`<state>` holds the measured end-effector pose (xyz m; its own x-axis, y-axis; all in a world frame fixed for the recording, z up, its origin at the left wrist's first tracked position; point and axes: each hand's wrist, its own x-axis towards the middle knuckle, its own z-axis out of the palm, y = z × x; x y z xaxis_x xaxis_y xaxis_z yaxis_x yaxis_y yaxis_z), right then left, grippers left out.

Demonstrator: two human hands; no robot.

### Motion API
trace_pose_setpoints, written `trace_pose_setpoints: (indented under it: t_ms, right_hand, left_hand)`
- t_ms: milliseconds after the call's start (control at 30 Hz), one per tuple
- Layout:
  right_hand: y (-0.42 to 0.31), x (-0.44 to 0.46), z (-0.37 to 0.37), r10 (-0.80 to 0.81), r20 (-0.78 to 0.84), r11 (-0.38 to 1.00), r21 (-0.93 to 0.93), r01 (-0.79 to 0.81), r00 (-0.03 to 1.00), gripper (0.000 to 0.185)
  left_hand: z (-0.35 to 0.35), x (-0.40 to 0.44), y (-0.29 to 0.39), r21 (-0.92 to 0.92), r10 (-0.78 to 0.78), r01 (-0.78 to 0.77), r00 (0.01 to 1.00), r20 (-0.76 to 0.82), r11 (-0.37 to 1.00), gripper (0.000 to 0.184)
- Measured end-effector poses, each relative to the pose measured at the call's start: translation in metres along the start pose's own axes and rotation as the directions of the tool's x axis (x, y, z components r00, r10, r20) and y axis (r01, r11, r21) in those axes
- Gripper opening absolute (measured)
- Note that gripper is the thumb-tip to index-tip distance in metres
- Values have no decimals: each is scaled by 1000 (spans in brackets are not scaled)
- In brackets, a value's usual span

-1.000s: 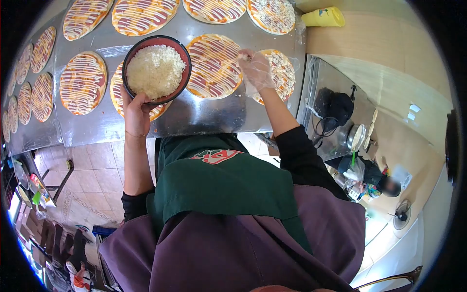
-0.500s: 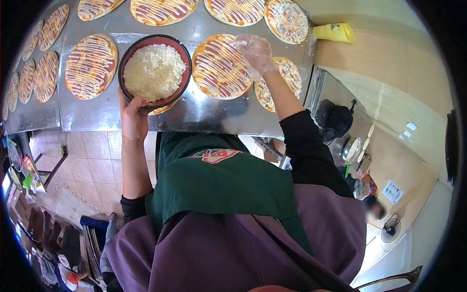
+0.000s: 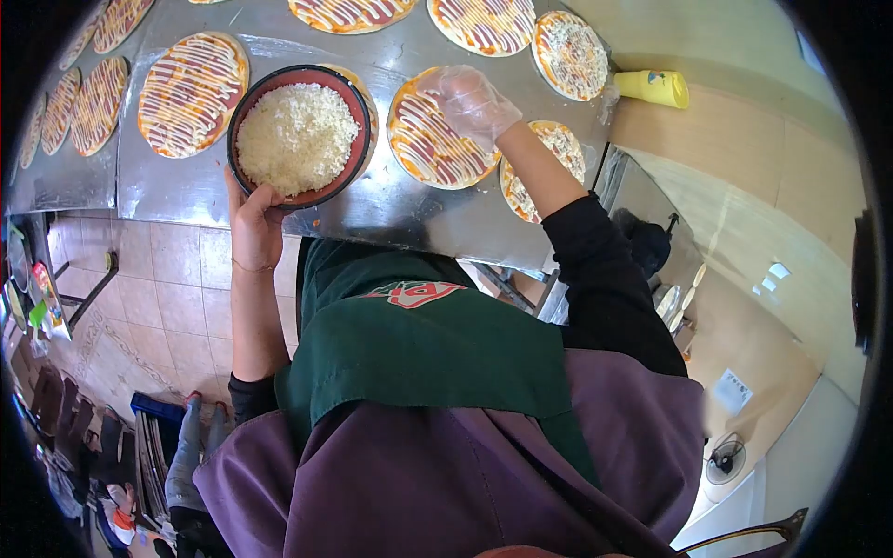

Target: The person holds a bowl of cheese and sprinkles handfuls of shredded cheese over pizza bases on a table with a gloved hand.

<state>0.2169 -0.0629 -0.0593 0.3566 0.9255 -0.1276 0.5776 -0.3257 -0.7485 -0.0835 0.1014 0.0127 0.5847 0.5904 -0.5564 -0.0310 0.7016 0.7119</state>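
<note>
l hand (image 3: 257, 228) pinches bowl (image 3: 361, 135) rim, best hold; prob stiff, cheese (image 3: 298, 135) loose. r hand (image 3: 467, 100) curled over pizza (image 3: 433, 151), load unclear.

The black-rimmed red bowl (image 3: 341, 90) holds white crumbs (image 3: 298, 139); right of it, a white-striped round pizza (image 3: 439, 144) lies flat.

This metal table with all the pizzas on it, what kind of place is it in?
Probably a small commercial pizza kitchen: many topped pizza bases on a metal table, a bowl of white crumbly topping, and a green apron.
</note>
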Motion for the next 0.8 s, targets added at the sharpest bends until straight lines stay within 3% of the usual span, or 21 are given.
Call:
trace_pose_setpoints:
  t_ms: [67, 100, 167, 200, 267, 300, 367, 400, 467, 500, 567, 700, 767, 800]
  right_hand:
    - [-30, -1, -4, -216, 150, 857, -444, 261, 965, 23]
    - [-39, -2, -3, -218, 153, 856, -445, 264, 964, 23]
    - [-50, -3, 0, -45, 295, 975, -195, 106, 954, 25]
    - [-48, -6, 2, -46, 298, 975, -196, 108, 953, 25]
    - [-34, -18, 12, -82, 277, 996, 57, 68, 957, 26]
    - [-23, -27, 22, -82, 279, 996, 57, 69, 957, 26]
    - [-2, -43, 37, -263, 197, 965, 26, 263, 945, 24]
    - [-13, -45, 32, -262, 199, 965, 26, 263, 944, 24]
    - [-53, -51, 16, -273, 434, 786, -414, 459, 859, 23]
    - [-55, -58, 15, -272, 436, 786, -413, 459, 858, 23]
    - [-50, -74, 16, -228, 317, 910, -267, 317, 921, 12]
    - [-48, -93, 19, -79, 269, 975, -178, 130, 960, 21]
    - [-57, -92, 23, 177, 159, 981, -107, -161, 971, 21]
    - [-58, -90, 27, 177, 158, 981, -107, -162, 971, 21]
  left_hand:
    - [-7, 0, -4, -7, -2, 2, 1000, -4, 1000, 60]
    - [-10, 0, -6, -11, -6, 6, 1000, -5, 1000, 60]
    - [-10, -2, -7, -23, -2, 2, 1000, -6, 1000, 61]
    - [-10, -3, -7, -32, 1, -1, 1000, -4, 999, 61]
    - [-11, -5, -8, -35, 3, -3, 1000, -1, 999, 60]
    - [-11, -6, -9, -35, 1, -1, 1000, 4, 999, 60]
    - [-11, -8, -9, -33, 0, 0, 1000, 0, 999, 60]
    - [-11, -9, -9, -30, -3, 3, 1000, -1, 1000, 60]
    - [-7, -12, -6, -29, -4, 4, 1000, 4, 1000, 59]
    - [-7, -13, -5, -24, -6, 6, 1000, 12, 1000, 59]
    - [-8, -12, -6, -22, -10, 10, 1000, 11, 1000, 58]
    - [-7, -11, -8, -34, -5, 5, 1000, 3, 999, 54]
    - [-3, -12, -6, -29, -14, 14, 1000, 9, 999, 54]
    - [-1, -12, -4, -24, -21, 21, 1000, 13, 999, 53]
